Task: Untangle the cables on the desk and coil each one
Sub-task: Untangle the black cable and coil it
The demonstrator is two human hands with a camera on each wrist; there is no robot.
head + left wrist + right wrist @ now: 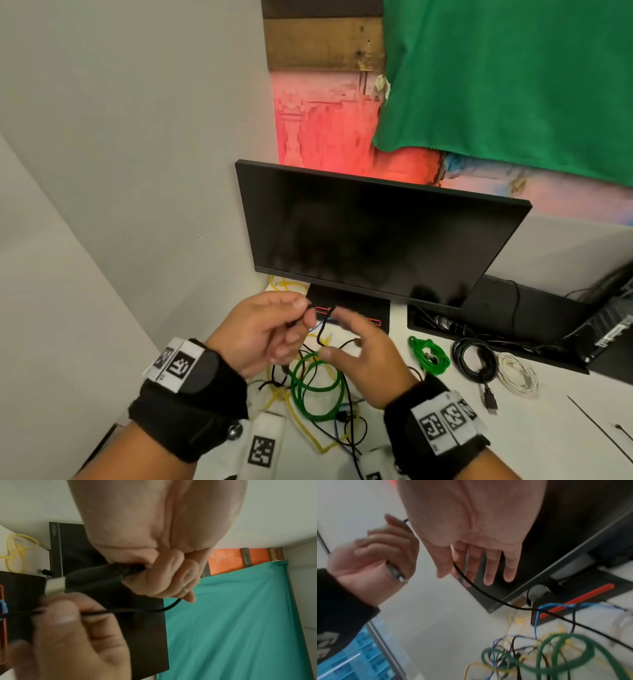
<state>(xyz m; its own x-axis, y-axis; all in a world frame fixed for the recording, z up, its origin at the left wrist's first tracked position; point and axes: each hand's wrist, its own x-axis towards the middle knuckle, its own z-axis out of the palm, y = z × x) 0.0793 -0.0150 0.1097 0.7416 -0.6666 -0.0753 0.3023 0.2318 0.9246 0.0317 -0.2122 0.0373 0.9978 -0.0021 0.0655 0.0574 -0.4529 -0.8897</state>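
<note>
Head view, left hand pinching black cable, blurred

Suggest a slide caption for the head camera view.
Left hand pinches a black USB cable above tangled cables; right hand spreads open beside it.

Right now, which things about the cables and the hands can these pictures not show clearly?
- Black cable: its far end is lost in the pile in the head view; the right wrist view is blurred there.
- Right hand: whether it grips the cable; its fingers hide the contact.
- Pile: which cable crosses over which, too fine.
- Plug in the left hand: its type, blurred.
</note>
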